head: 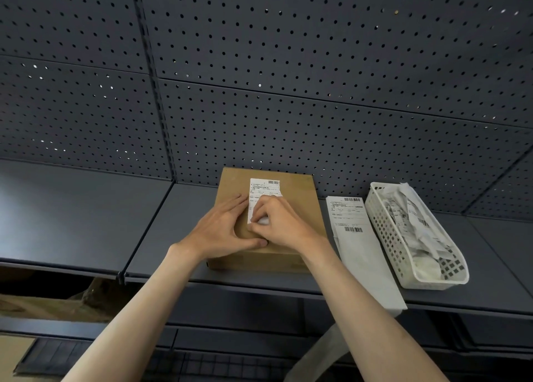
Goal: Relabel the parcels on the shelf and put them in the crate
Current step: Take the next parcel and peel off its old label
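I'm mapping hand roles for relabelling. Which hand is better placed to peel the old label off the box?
Probably the right hand: its fingertips already pinch the label at its lower edge, while the left hand lies flat on the cardboard box, steadying it.

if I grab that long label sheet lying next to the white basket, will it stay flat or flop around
Likely floppy: the label sheet looks paper-thin, and its near end already overhangs the shelf edge. Probably very light, so a push might slide it. It lies close beside the basket, so pinching its overhanging end seems easiest.
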A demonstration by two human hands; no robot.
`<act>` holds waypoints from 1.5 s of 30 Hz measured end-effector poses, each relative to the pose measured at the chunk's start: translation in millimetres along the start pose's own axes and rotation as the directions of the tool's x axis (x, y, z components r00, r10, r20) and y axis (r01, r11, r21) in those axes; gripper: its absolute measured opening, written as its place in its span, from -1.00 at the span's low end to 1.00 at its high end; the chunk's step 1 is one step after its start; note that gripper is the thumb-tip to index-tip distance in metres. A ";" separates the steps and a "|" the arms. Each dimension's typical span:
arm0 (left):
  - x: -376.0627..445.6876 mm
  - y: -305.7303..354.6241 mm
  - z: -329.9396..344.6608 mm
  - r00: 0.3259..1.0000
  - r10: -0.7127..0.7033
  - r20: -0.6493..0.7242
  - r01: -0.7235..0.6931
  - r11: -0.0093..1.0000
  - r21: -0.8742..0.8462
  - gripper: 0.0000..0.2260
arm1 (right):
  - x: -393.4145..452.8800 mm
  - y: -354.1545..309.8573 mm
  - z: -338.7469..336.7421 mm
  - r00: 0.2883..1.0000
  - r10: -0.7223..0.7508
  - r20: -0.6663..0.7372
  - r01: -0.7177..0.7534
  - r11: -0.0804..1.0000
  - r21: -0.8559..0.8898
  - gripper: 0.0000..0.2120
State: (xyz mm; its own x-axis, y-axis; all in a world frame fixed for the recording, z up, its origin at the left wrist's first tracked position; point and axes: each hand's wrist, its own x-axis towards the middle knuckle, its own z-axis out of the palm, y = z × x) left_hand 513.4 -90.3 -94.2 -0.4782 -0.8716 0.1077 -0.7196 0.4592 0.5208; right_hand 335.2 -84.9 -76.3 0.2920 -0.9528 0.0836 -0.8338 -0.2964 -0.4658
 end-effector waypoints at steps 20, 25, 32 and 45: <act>-0.1 -0.4 1.2 1.000 0.013 -0.013 -0.014 1.000 -0.028 -0.03 | -6.2 -0.1 5.2 0.993 0.019 -0.115 -0.023 0.999 -0.027 -0.84; 2.1 -5.0 5.6 1.000 0.012 -0.022 -0.012 1.000 -0.027 -0.03 | -12.1 -6.6 5.1 0.998 0.001 -0.064 -0.007 0.996 -0.093 -0.85; 3.6 -9.0 7.8 1.000 -0.006 -0.018 0.006 1.000 0.005 -0.04 | -12.3 -20.6 11.5 0.996 -0.027 -0.084 0.011 0.983 -0.182 -0.87; 0.8 -1.1 1.7 0.999 0.023 -0.036 -0.023 1.000 -0.010 -0.02 | -6.1 -9.3 8.7 0.970 0.187 -0.153 -0.157 0.969 0.192 -0.86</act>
State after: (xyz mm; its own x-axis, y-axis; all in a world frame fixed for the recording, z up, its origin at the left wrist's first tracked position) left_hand 513.0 -91.3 -96.1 -0.4758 -0.8667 0.1501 -0.7035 0.4774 0.5264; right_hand 345.2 -75.8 -80.2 0.0558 -0.9902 0.1284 -0.7636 -0.1252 -0.6335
